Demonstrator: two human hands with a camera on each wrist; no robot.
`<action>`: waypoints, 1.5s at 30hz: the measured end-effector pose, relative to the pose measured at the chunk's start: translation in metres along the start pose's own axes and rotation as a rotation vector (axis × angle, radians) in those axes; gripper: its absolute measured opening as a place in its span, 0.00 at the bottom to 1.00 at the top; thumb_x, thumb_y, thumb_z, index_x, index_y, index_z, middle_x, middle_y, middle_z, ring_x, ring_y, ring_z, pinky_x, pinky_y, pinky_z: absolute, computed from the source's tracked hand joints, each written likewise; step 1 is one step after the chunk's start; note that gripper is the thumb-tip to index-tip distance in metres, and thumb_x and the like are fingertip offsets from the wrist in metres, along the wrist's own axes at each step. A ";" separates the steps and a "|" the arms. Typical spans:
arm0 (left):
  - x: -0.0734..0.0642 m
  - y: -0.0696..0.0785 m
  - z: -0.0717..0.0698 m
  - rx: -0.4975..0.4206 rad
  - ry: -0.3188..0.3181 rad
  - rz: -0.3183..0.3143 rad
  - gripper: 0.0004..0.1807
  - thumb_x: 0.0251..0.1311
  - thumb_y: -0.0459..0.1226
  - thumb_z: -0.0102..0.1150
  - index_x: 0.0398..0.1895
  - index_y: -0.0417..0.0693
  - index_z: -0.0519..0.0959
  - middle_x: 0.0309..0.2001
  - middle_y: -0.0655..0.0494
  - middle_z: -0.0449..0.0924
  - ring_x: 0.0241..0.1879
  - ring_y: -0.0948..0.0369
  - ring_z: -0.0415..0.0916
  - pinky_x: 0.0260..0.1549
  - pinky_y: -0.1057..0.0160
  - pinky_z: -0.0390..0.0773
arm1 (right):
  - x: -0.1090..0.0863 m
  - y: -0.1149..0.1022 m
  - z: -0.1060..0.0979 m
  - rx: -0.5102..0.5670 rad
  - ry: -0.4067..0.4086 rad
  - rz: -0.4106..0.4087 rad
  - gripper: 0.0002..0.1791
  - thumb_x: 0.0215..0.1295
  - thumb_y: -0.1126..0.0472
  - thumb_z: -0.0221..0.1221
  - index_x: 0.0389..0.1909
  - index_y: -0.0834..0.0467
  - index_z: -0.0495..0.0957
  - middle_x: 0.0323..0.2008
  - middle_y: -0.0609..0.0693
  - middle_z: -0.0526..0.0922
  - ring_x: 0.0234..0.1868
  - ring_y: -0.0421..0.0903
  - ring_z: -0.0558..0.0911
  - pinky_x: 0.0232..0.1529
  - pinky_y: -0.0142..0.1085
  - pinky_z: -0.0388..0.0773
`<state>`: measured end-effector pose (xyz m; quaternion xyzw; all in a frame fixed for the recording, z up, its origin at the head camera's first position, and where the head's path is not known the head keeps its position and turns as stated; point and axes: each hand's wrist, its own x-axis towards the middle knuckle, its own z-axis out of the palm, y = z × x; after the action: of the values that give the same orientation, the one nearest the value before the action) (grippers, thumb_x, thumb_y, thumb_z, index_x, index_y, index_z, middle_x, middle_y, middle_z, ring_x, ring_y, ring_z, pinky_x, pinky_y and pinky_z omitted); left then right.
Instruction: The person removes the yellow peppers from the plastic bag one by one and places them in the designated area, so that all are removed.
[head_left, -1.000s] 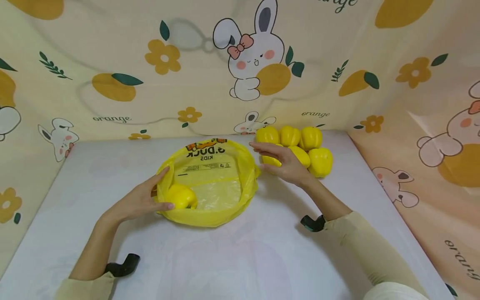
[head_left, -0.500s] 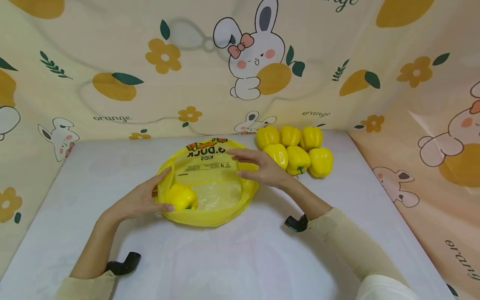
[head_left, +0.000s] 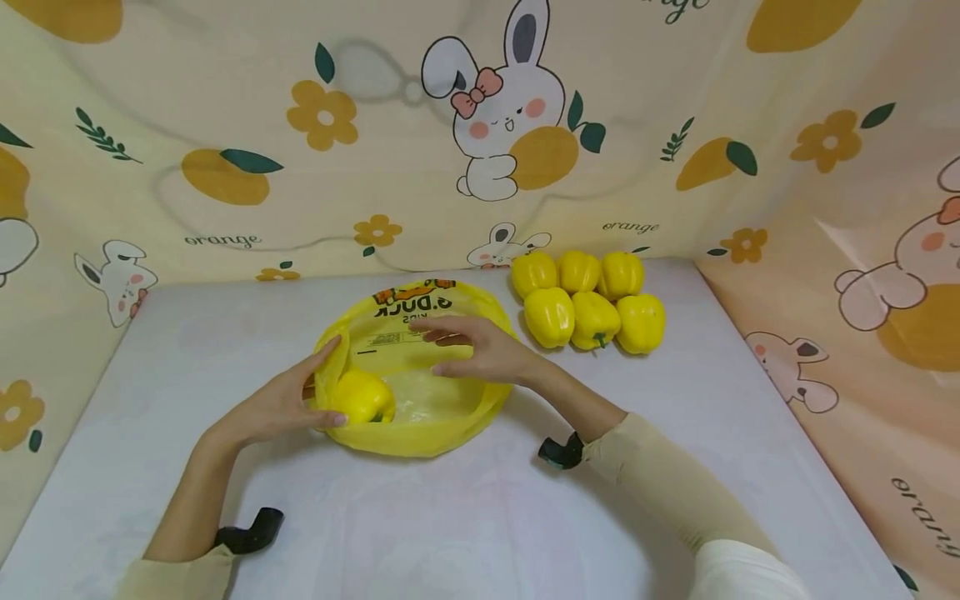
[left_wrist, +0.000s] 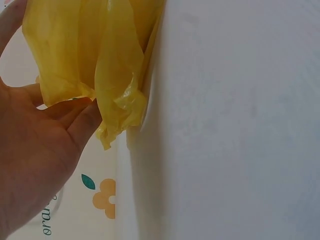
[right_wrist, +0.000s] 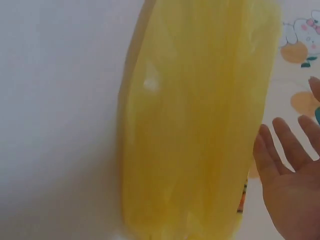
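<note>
A yellow plastic bag (head_left: 420, 439) stands on the table with its mouth spread wide and its rim rolled outward. Inside, at the left, lies one yellow bell pepper (head_left: 365, 395). My left hand (head_left: 273, 404) holds the bag's left side, thumb at the front rim by the pepper. In the left wrist view, fingers (left_wrist: 86, 122) of that hand curve against the crumpled yellow plastic. Over the bag's mouth, my right hand (head_left: 483, 350) hovers with fingers extended and nothing in it. The right wrist view shows its spread fingers (right_wrist: 295, 150) beside the bag's wall.
Several more yellow bell peppers (head_left: 550, 318) sit grouped in two rows at the back right of the white table (head_left: 450, 525). A patterned cloth (head_left: 645, 100) with rabbits and oranges rises behind and along the sides. Black curved pieces (head_left: 251, 531) sit at both wrists.
My right hand has moved left, from beside the grouped peppers to above the bag's mouth. The left hand, the bag and the pepper inside it have stayed about where they were.
</note>
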<state>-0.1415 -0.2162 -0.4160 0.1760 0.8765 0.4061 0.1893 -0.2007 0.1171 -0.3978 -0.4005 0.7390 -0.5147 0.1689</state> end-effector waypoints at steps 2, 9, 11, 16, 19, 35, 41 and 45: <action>0.000 -0.001 0.001 -0.007 -0.004 0.005 0.61 0.53 0.51 0.73 0.81 0.52 0.41 0.78 0.37 0.42 0.74 0.38 0.47 0.69 0.35 0.53 | 0.005 0.001 0.005 0.005 -0.029 -0.015 0.35 0.64 0.64 0.65 0.72 0.60 0.65 0.70 0.55 0.69 0.64 0.48 0.74 0.67 0.40 0.70; 0.001 0.001 0.001 0.006 -0.008 0.010 0.61 0.53 0.52 0.73 0.81 0.50 0.41 0.78 0.36 0.43 0.73 0.38 0.51 0.69 0.35 0.56 | 0.017 -0.001 0.021 0.005 -0.114 -0.012 0.38 0.64 0.64 0.66 0.73 0.61 0.62 0.71 0.58 0.67 0.66 0.49 0.73 0.67 0.39 0.70; 0.002 0.001 0.001 0.009 -0.010 0.009 0.61 0.53 0.52 0.73 0.81 0.51 0.41 0.78 0.36 0.44 0.73 0.37 0.52 0.68 0.35 0.56 | 0.020 -0.001 0.025 0.009 -0.131 -0.016 0.39 0.63 0.65 0.66 0.73 0.62 0.61 0.71 0.59 0.66 0.66 0.52 0.73 0.67 0.39 0.70; 0.005 0.001 0.000 0.018 -0.013 0.012 0.62 0.52 0.52 0.74 0.81 0.51 0.42 0.77 0.35 0.44 0.73 0.37 0.50 0.68 0.34 0.55 | 0.027 0.001 0.036 0.021 -0.159 -0.005 0.40 0.62 0.65 0.67 0.74 0.61 0.61 0.72 0.58 0.65 0.67 0.58 0.71 0.67 0.38 0.69; 0.006 0.001 0.002 0.015 -0.026 0.006 0.62 0.52 0.51 0.74 0.81 0.50 0.42 0.78 0.36 0.44 0.74 0.37 0.47 0.69 0.33 0.52 | 0.029 0.003 0.043 0.010 -0.184 0.037 0.42 0.61 0.64 0.69 0.75 0.59 0.60 0.73 0.52 0.64 0.68 0.54 0.70 0.67 0.36 0.70; 0.002 -0.001 0.002 0.018 -0.022 0.018 0.62 0.52 0.51 0.73 0.81 0.49 0.42 0.78 0.38 0.43 0.75 0.37 0.46 0.68 0.32 0.52 | 0.049 0.013 0.068 -0.171 -0.261 0.104 0.42 0.58 0.57 0.72 0.73 0.48 0.65 0.70 0.38 0.68 0.62 0.32 0.69 0.64 0.26 0.66; 0.002 0.000 0.001 0.034 -0.016 0.019 0.61 0.53 0.52 0.73 0.81 0.47 0.42 0.78 0.39 0.43 0.75 0.36 0.45 0.68 0.32 0.51 | 0.053 0.015 0.069 -0.208 -0.265 0.095 0.42 0.58 0.57 0.72 0.73 0.47 0.66 0.70 0.37 0.68 0.64 0.32 0.67 0.66 0.25 0.63; 0.003 0.000 0.002 0.034 -0.013 0.012 0.61 0.53 0.52 0.73 0.81 0.47 0.42 0.78 0.38 0.43 0.75 0.36 0.44 0.68 0.31 0.50 | 0.054 0.017 0.069 -0.208 -0.248 0.086 0.40 0.57 0.57 0.73 0.71 0.47 0.68 0.68 0.37 0.70 0.62 0.32 0.68 0.65 0.26 0.65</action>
<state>-0.1435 -0.2139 -0.4177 0.1873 0.8809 0.3912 0.1896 -0.1956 0.0352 -0.4324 -0.4442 0.7783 -0.3742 0.2385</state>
